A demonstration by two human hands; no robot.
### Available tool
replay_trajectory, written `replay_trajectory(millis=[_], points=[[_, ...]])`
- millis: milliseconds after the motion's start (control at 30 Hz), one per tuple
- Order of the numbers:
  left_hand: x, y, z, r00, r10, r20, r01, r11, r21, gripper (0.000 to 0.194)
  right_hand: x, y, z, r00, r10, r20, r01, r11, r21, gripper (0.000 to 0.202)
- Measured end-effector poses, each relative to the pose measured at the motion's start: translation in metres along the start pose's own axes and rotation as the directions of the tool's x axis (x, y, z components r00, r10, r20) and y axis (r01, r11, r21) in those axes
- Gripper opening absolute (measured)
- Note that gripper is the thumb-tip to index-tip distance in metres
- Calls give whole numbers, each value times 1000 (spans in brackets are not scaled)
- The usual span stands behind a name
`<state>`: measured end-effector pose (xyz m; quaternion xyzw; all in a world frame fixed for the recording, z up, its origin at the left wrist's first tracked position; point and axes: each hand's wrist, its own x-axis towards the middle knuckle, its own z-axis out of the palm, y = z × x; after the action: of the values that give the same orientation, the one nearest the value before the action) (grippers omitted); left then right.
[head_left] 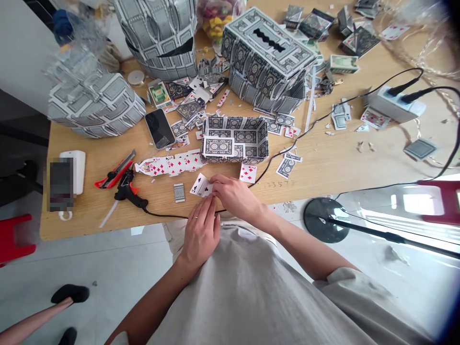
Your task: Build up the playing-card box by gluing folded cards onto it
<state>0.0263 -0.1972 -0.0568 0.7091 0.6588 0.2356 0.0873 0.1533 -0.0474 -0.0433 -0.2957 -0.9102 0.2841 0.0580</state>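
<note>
At the table's front edge, my left hand (202,229) and my right hand (234,195) come together on a white playing card (200,185) with black suit marks. My right fingers pinch its right side from above, while my left fingers, pressed together, hold its near edge. Part of the card is hidden under the fingers. Just beyond the hands stands an open box (235,157) built from patterned cards. A small grey-backed card (178,192) lies left of the hands, and a red seven card (247,173) is behind the right hand.
On the left lie a glue gun (127,190), a red utility knife (117,170) and a phone (160,128). A card strip (170,164) touches the open box. Card-built boxes (268,48) and baskets (95,103) stand behind. A black cable (268,167) runs to a white power strip (397,103).
</note>
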Motion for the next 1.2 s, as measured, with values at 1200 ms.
replay_trajectory(millis=[1200], points=[[2, 0, 9, 1000, 20, -8, -19, 989, 144, 66, -8, 18, 3, 994, 38, -104, -24, 990, 138, 19]])
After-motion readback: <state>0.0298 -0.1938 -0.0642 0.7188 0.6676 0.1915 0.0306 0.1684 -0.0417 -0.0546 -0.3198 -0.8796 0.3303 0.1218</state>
